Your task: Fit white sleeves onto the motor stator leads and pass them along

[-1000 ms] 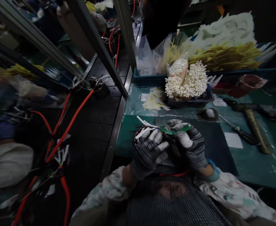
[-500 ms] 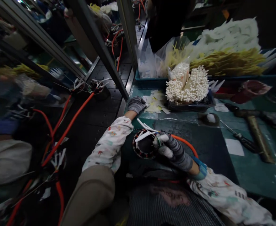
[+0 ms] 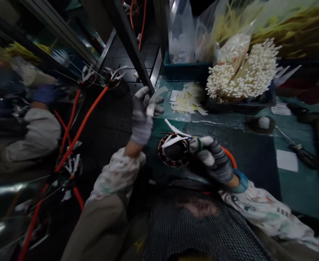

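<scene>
Stator [image 3: 174, 152], a round laminated ring with red and black windings around a dark bore, lies on a dark mat [image 3: 253, 165] just left of the right hand [image 3: 212, 157]. That hand, in a grey knit glove [image 3: 219, 163], grasps the white leads [image 3: 175, 133] at the ring's rim, fingers closed. The left hand [image 3: 141, 112] is raised beyond the table edge, pinching a pale strip [image 3: 153, 105]. Ahead of the right hand, a bundle of white-tipped wires [image 3: 242, 72] sits in a dark tray [image 3: 238, 107] beside yellow paper scraps [image 3: 188, 103]. Further right lie a screwdriver [image 3: 302, 156] and white paper [image 3: 286, 160] on the green table [image 3: 303, 195]. Orange cables [image 3: 80, 116] run left of the left hand.
</scene>
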